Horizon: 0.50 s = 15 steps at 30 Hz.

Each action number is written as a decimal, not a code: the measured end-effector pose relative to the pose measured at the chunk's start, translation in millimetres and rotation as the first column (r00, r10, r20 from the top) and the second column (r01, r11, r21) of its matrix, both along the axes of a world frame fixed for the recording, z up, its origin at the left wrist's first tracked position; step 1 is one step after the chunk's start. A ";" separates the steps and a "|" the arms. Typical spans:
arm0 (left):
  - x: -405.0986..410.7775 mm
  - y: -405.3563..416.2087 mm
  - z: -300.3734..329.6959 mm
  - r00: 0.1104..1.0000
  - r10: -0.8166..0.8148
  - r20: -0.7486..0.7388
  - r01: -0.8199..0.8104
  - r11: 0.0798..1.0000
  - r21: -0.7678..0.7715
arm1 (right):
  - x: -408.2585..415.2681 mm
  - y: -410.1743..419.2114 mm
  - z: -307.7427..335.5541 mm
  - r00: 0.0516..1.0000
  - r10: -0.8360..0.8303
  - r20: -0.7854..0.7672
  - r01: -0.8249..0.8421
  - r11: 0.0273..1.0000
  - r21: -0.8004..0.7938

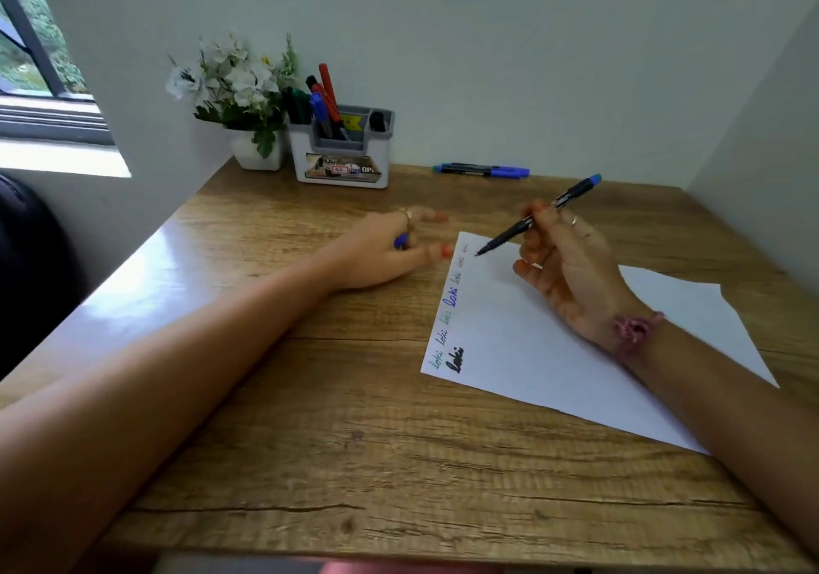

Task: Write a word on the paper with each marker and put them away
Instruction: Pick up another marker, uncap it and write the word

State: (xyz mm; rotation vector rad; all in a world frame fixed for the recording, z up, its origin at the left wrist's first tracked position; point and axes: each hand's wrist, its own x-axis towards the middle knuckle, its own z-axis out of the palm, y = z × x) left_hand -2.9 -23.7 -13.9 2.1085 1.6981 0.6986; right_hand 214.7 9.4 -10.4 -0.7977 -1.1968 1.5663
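Fingers (538,223) of the right hand (571,272) are pinching a slim black marker (538,216) partway along its barrel, its bare tip pointing toward eight o'clock and hovering just above the top corner of the paper (554,352); its blue-green end is sticking up toward two o'clock. Over at nine o'clock from that tip, the left hand (381,250) is resting on the tabletop (354,431), its fingers curling round a small blue cap (401,242), of which only a bit is showing.

White and lying askew, the paper is carrying a column of short handwritten words along its left edge: pale green, black, green, a bold blue one, then fainter ones near the top corner, with a thick black word beside the lowest. The right wrist is lying on the sheet.

Toward twelve o'clock from the paper, two capped markers (481,170), dark-barrelled with blue caps, are lying side by side near the wall. At eleven o'clock a grey and white holder (343,161) is standing with red, blue, green and black markers in it, touching a white pot of white flowers (235,81) on its left.
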 end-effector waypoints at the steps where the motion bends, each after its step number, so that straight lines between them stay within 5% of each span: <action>1: -3.1 0.1 -1.8 0.997 -0.055 -0.053 0.056 0.998 0.002 | -0.8 -0.6 -2.1 0.999 0.032 0.010 -0.032 1.000 0.002; 8: -4.9 -1.3 -6.1 0.918 -0.255 -0.304 0.258 0.966 -0.032 | -0.3 -2.7 -13.1 0.944 0.216 0.250 -0.260 0.953 0.158; 15: -6.4 5.1 -8.9 0.915 -0.276 -0.293 0.279 0.960 -0.033 | -1.3 -1.0 0.2 0.741 0.433 0.514 -0.578 0.800 0.159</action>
